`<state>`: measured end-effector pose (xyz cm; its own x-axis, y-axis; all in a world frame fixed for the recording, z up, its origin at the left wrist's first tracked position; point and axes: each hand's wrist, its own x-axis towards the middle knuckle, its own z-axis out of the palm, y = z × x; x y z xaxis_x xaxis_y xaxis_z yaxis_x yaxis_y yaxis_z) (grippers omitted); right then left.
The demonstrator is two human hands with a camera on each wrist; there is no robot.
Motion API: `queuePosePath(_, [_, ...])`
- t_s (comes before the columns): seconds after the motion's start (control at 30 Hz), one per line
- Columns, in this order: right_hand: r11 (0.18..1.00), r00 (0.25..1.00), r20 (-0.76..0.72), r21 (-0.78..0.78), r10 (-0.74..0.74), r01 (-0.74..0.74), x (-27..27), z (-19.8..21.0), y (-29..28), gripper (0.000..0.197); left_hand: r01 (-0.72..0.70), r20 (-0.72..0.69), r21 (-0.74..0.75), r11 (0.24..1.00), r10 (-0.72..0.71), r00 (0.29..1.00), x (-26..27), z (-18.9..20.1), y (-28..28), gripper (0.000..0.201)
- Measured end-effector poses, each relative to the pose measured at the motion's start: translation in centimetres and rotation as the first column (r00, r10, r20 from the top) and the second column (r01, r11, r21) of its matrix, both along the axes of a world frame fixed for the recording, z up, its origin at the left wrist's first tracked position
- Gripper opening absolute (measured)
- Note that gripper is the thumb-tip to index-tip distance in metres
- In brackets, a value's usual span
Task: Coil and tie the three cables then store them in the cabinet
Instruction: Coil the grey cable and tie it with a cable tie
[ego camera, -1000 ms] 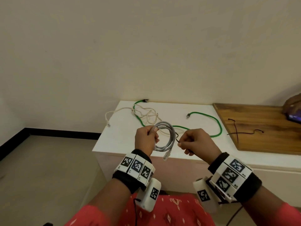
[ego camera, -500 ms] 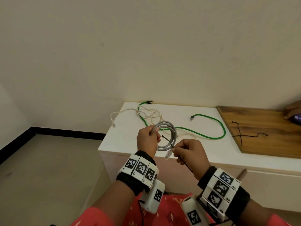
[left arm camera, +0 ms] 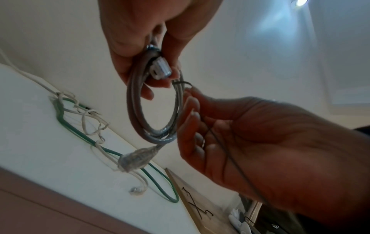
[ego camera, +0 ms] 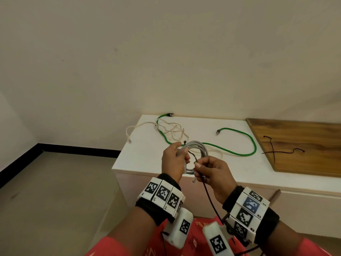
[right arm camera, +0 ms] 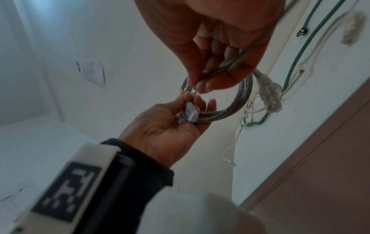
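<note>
My left hand (ego camera: 181, 154) grips a coiled grey cable (ego camera: 200, 148) above the front edge of the white cabinet top (ego camera: 144, 159). One clear plug is pressed under the left thumb (right arm camera: 192, 110), and the other plug (left arm camera: 136, 159) hangs below the coil. My right hand (ego camera: 198, 167) pinches a thin black tie (ego camera: 208, 196) that hooks round the coil's strands near the left fingers; its long end trails down toward my lap. A green cable (ego camera: 239, 154) and a tangled white cable (ego camera: 173, 130) lie loose on the cabinet top.
A wooden board (ego camera: 304, 130) lies on the right of the cabinet top with two more black ties (ego camera: 282, 152) on it. The cabinet front (ego camera: 304, 209) runs below the top. A wall stands close behind, and bare floor (ego camera: 55, 191) lies to the left.
My right hand has drawn the black tie round the coil's strands and pulled it toward me, so its long end now hangs down. My left hand has kept hold of the coil.
</note>
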<state>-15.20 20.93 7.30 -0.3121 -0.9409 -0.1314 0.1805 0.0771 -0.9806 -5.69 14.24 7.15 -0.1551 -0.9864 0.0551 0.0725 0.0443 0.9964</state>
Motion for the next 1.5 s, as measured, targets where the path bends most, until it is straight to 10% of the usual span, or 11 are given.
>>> queuePosePath(0.57, [0.919,0.917,-0.301,-0.215,0.261,-0.332,-1.7,2.3,1.5,0.032,-0.071,0.001,-0.041,0.997,0.071,0.997,1.3,-0.5,-2.6,0.019])
queuePosePath(0.9, [0.788,0.653,-0.755,-0.367,0.058,-0.495,-2.3,3.8,4.5,0.03,-0.089,0.065,-0.039,0.995,0.091,0.994,1.1,-0.9,-2.6,0.019])
queuePosePath(1.07, [0.737,0.779,-0.603,-0.447,0.17,-0.507,-1.5,5.1,5.3,0.016,-0.066,0.096,-0.081,0.995,0.073,0.993,1.1,-0.2,-1.6,0.019])
queuePosePath(1.2, [0.884,0.917,-0.328,-0.325,0.228,-0.337,-1.3,5.4,5.2,0.008,-0.029,0.097,-0.098,0.995,0.039,0.994,0.9,0.4,-0.6,0.017])
queuePosePath(1.5, [0.986,0.964,-0.224,-0.049,0.143,-0.158,-2.0,4.7,4.3,0.013,0.059,0.141,-0.145,0.988,-0.039,0.989,0.2,1.2,1.6,0.02])
